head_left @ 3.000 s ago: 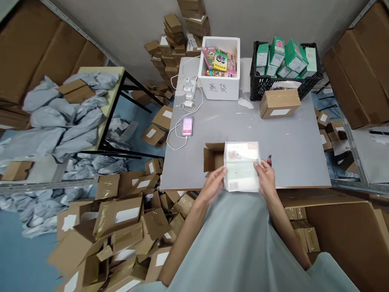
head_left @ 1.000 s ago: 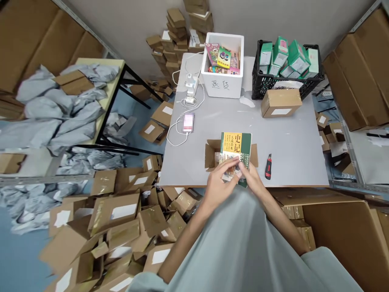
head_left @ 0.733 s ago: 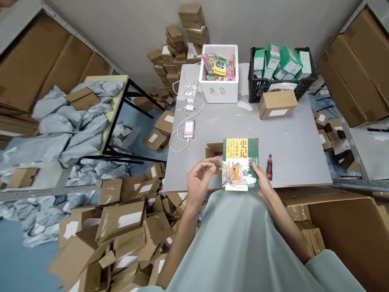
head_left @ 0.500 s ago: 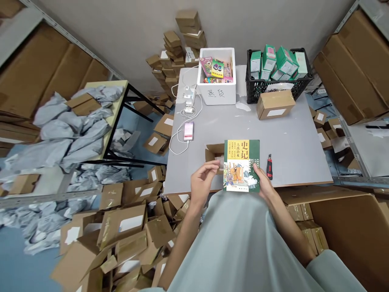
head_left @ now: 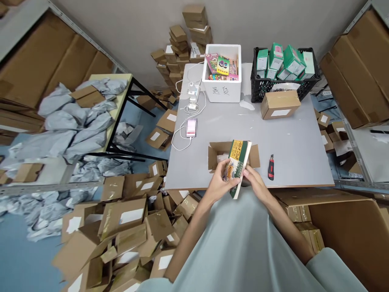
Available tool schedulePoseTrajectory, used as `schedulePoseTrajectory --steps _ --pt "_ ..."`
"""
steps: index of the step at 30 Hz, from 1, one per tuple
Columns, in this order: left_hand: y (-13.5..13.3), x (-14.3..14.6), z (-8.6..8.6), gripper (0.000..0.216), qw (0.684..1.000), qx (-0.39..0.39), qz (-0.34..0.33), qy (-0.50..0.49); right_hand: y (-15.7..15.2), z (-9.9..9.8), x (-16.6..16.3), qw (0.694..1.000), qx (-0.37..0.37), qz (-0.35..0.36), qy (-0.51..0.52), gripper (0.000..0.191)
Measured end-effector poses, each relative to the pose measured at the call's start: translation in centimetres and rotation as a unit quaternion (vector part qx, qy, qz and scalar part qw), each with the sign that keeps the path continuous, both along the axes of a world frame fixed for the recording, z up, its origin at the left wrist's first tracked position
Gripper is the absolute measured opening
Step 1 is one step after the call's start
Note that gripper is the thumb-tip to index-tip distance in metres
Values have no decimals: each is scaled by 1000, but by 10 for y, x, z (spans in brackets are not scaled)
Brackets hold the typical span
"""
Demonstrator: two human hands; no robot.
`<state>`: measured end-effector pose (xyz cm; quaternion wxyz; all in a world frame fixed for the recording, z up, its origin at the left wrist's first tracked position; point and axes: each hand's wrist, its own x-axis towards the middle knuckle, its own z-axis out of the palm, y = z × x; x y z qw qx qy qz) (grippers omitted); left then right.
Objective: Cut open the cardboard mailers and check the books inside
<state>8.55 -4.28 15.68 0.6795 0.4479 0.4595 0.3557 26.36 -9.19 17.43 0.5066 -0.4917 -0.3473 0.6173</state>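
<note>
Holds a green and yellow book (head_left: 238, 161) in both hands, right at the near rim of an open carton (head_left: 213, 156) and partly over it. Tips it steeply on edge, cover turned leftward, leaving the title squeezed and barely legible. Cannot tell touching from hovering at that rim. Clasps the book's lower left with the left hand (head_left: 221, 181), fingers closed over the cover art and hiding much of it. Pinches the opposite side with the right hand (head_left: 253, 181), fingers narrowed onto the back cover, tips out of sight behind the pages. Hides most of the carton's inside with the book; shows only a pale scrap at the left end, too dim to name. Loses both forearms below into a pale grey-green garment (head_left: 243, 243).

Right of the carton, well apart: a red and black utility knife (head_left: 270, 172) flat on the grey table (head_left: 291, 138). Left of and beyond the carton: a phone (head_left: 191, 128), screen blurred. Far beyond the carton: a white foam box (head_left: 224, 90) of bright booklets (head_left: 221, 65), handwriting on its wall, and a black crate (head_left: 265, 87) of green packets (head_left: 288, 61), partly masked by a sealed carton (head_left: 279, 104) in front. Left of and below the carton, off the table: a heap of small cartons (head_left: 127, 227) on the floor, cut by the frame edge
</note>
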Motion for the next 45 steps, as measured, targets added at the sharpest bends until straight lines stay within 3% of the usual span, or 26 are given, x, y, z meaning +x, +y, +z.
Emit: schedulePoseTrajectory --steps 6,11,18,25,35,45 --pt "-4 -4 0 91 999 -25 -17 -44 5 6 -1 996 47 12 -80 59" --pt "-1 -12 4 71 997 -36 -4 -63 8 5 8 997 32 -7 -76 60" --pt "7 -26 5 53 984 -109 70 -121 9 -3 35 989 -97 -89 68 73" --pt "12 -21 8 51 979 -128 76 -142 9 2 44 979 -104 -115 129 67" --pt "9 -13 5 44 979 -134 55 -144 5 -6 55 981 -89 -125 121 65" --pt "-9 -11 3 46 977 -144 69 -143 1 -32 59 975 -125 -125 138 61"
